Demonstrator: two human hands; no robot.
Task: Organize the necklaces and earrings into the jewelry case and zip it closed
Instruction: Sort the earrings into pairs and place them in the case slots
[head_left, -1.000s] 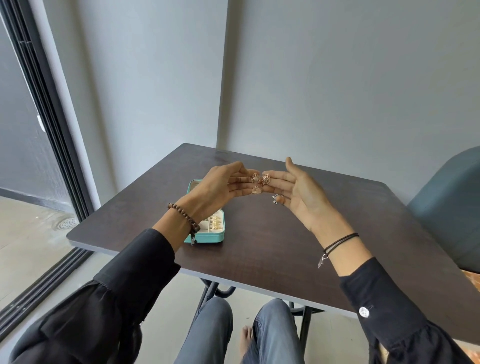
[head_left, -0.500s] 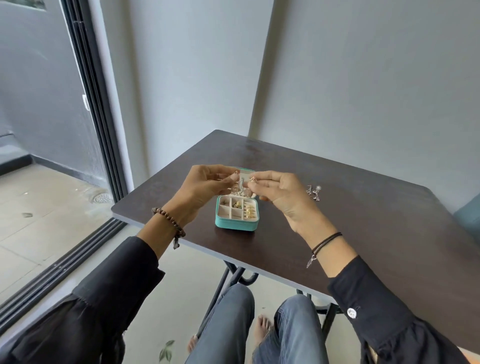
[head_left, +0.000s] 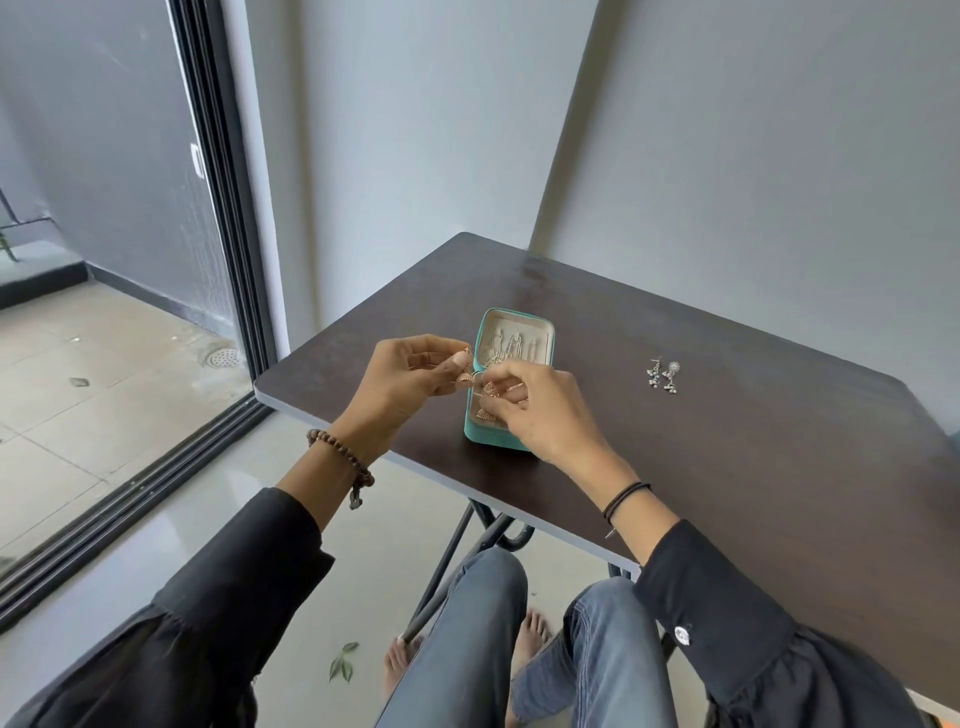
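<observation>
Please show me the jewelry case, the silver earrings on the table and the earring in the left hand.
jewelry case (head_left: 485, 440): head view, teal front wall.
silver earrings (head_left: 671, 375): head view, right one of the pair.
rose-gold earring (head_left: 465, 380): head view, its bell.

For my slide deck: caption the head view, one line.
Left hand and right hand pinch rose-gold earrings over the open teal case; silver earrings lie nearby.

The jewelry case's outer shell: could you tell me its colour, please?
Teal on the jewelry case, seen in the head view.

Left hand (head_left: 410, 379) and right hand (head_left: 540, 410) pinch rose-gold earrings (head_left: 466, 379) above open teal case (head_left: 498, 439).
</observation>
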